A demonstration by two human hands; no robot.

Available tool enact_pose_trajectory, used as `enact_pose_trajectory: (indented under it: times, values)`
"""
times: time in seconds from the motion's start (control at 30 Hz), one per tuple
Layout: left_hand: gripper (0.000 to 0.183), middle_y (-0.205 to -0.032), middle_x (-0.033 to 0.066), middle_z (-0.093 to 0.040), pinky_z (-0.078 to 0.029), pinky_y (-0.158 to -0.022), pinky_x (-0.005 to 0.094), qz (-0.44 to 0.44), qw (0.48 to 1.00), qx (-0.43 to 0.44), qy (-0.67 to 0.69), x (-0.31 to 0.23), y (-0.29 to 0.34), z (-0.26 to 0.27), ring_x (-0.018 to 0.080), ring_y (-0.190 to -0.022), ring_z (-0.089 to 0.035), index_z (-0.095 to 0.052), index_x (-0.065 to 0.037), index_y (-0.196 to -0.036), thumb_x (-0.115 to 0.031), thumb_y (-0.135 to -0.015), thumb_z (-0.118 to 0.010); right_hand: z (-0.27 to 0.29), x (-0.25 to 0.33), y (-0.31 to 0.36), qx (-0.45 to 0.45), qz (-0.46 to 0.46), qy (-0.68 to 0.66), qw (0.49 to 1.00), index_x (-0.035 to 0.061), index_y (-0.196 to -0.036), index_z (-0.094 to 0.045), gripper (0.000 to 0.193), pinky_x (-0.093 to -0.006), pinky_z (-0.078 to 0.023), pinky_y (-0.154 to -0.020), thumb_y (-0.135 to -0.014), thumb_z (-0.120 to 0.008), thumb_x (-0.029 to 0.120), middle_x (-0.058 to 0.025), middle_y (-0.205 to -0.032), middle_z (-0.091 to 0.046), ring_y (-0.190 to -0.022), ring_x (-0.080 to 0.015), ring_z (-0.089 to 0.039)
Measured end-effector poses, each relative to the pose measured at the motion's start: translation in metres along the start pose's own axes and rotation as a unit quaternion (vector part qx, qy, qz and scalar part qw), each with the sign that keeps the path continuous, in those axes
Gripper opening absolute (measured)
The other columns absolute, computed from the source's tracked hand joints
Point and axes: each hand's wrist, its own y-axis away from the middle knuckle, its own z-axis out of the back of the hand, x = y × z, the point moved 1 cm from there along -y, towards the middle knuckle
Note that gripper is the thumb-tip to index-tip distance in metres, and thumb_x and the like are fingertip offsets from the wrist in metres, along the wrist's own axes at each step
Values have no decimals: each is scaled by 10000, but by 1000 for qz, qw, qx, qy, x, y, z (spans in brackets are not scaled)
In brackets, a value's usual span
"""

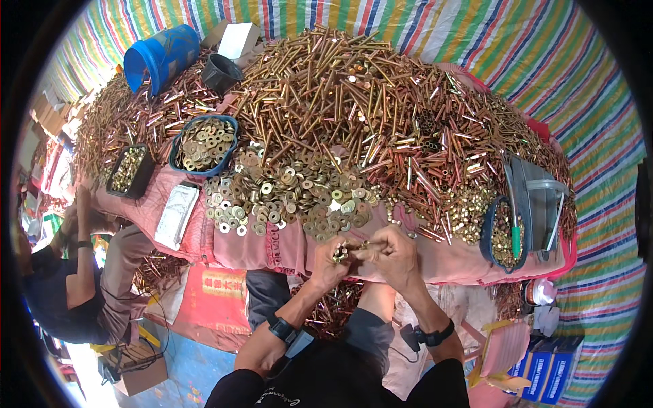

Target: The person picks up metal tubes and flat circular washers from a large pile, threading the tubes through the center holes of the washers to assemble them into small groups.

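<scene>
Look here: the left hand point(327, 265) curls closed around a bunch of metal pieces point(340, 254), and just beside it the right hand point(396, 254) pinches a small brassy bit point(365, 244), both at the bench's point(445, 260) near edge, by the loose washers point(292, 194)!

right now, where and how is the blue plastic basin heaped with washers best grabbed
Take the blue plastic basin by opposite sides of its rim, coming from the near side. It sits open side up, heaped with flat metal washers, so a level two-sided lift should spill least; pink cloth lies before its near-left edge.
</scene>
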Motion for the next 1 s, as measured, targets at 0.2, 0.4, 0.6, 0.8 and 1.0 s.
enact_pose_trajectory:
  times: [0.2,0.4,0.6,0.8,1.0]
  values:
    - [167,-963,136,-742,-549,-756,366,29,999,11,-17,-2,-1,0,254,-852,-712,-707,-1,-1004,-114,-903,-777,4,5,2,-26,66,25,997,0,-990,-702,331,-346,-564,-666,-843,-904,217,-129,-936,-704,-787,-213,-714]
    - [133,-932,132,-736,-540,-750,376,-43,999,27,-8,-5,-4,1,257,-805,-685,-722,-23,-998,-96,-911,-792,-4,-3,5,-8,46,36,998,9,-1012,-706,285,-302,-581,-696,-863,-888,169,-114,-904,-742,-815,-176,-730]
    - [187,-935,93,-748,-557,-772,353,19,1000,15,1,-12,-2,-2,199,-851,-697,-701,-3,-1116,-96,-966,-762,3,-34,18,-77,-169,-167,968,18,-934,-673,249,-258,-552,-626,-920,-861,181,-56,-844,-740,-733,-85,-673]
    - [311,-1113,123,-745,-573,-838,361,-24,999,-8,-38,-24,-2,0,247,-955,-728,-661,-18,-1316,-66,-1010,-686,7,-40,22,289,-293,-177,894,4,-955,-751,230,-273,-546,-596,-970,-798,229,-50,-755,-714,-650,-112,-666]
    - [383,-1104,122,-736,-564,-883,377,-75,988,-6,-133,-19,3,4,305,-956,-713,-632,-30,-1379,-25,-997,-659,-12,-63,-29,-39,-129,32,990,-14,-1005,-754,199,-298,-508,-568,-987,-727,183,-75,-721,-706,-628,-129,-677]
